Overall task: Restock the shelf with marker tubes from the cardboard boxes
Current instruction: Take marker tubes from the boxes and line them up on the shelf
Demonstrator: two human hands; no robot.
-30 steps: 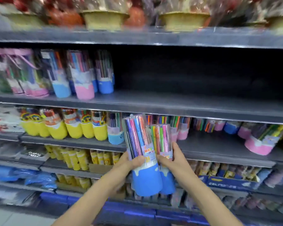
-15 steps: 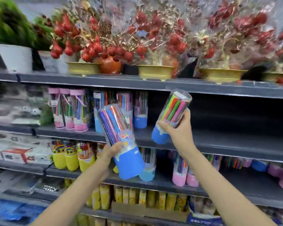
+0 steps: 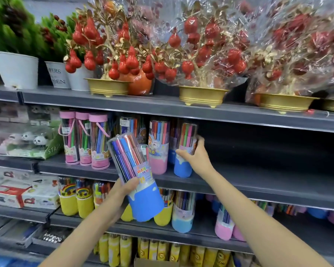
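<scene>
My left hand (image 3: 123, 189) is wrapped around a blue-based marker tube (image 3: 135, 176), held tilted out in front of the shelves, and the label reads "WATER COLOR PEN" as far as I can make out. My right hand (image 3: 195, 155) grips a second blue-based tube (image 3: 184, 151), which now stands upright on the middle shelf (image 3: 258, 182); half a second ago that one was still up in the air, tipped over. It's parked just beside a pink-based tube (image 3: 158, 149), with three pink-lidded tubes (image 3: 85, 137) with handles further left. Past those sits a green display box (image 3: 52, 149) with little pandas, printed "STAP..." and then cut off. The shelf above carries gold pots (image 3: 202, 96) of red fake fruit in cellophane, plus a white bucket (image 3: 58, 74) with "...WERS" and "...DEN" showing. Below are yellow-based tubes (image 3: 76, 203), partly hidden behind my left forearm and the tube I'm holding. The view has also tilted up a bit.
</scene>
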